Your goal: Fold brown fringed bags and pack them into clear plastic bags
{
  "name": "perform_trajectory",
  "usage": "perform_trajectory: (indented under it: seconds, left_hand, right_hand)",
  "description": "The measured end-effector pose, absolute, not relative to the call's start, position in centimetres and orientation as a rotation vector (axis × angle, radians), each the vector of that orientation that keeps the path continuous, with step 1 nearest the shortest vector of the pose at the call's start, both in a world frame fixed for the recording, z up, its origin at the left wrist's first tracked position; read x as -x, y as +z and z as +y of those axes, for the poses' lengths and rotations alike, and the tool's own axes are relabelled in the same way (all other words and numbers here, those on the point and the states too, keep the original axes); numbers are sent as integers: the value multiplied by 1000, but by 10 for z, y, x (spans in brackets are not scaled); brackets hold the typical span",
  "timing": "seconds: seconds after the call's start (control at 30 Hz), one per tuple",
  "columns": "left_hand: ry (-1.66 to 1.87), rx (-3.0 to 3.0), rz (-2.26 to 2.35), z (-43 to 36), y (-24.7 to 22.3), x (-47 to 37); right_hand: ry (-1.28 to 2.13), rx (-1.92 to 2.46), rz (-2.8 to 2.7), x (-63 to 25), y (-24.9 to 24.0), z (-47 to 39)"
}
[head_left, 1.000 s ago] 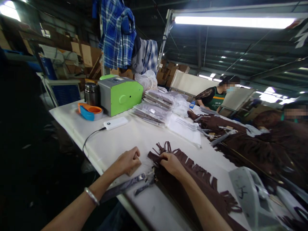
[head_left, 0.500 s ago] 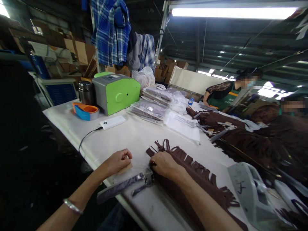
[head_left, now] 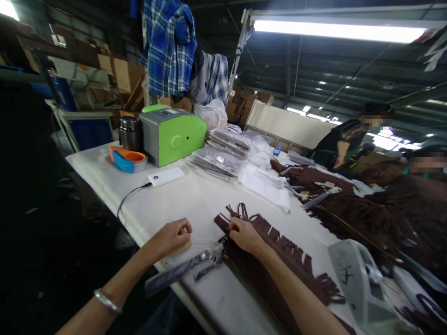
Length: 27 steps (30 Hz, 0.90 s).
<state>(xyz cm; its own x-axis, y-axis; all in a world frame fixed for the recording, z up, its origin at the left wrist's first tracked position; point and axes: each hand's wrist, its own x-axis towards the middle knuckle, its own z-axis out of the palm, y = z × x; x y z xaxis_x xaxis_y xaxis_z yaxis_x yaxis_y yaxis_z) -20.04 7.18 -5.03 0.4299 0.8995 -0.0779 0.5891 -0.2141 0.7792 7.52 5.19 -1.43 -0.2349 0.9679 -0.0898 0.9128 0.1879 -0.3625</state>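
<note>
A dark brown fringed bag (head_left: 258, 270) lies on the white table in front of me, a zip running along its near edge. My right hand (head_left: 245, 236) rests on its upper left end, fingers curled against the fringed cloth. To the left, my left hand (head_left: 173, 238) is closed at the table's edge, with a small tan tag (head_left: 182, 248) under its fingers. A thin clear line stretches from there toward the bag. Just below, a strap wrapped in grey plastic (head_left: 178, 271), with a metal buckle, joins the bag's end and hangs over the edge.
A green and grey machine (head_left: 174, 137), a steel flask (head_left: 129, 133), an orange and blue tape dispenser (head_left: 127, 159) and a white power bank (head_left: 165, 177) stand behind. Plastic-wrapped packs (head_left: 223, 158) are stacked mid-table. A grey tape dispenser (head_left: 352, 279) and more brown bags lie right. Two people are beyond.
My right hand has shifted up and right from the zip end onto the fringed cloth, uncovering the zip. My left hand stays nearly still. The far co-worker has moved to the right.
</note>
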Motion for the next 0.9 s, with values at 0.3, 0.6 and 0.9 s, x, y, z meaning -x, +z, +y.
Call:
perform_trajectory:
  seconds: [0.3,0.6,0.9]
  left_hand:
    - [490,-1945,1273,70,-46,199]
    - [502,-1953,1280,71,-54,202]
    - [459,-1961,1270,66,-54,204]
  right_hand:
    - [996,1730,-2175,-81,-14,56]
    - [1056,1616,-2307,-67,1,60]
    - [1103,1772,-1704,-75,-13,54]
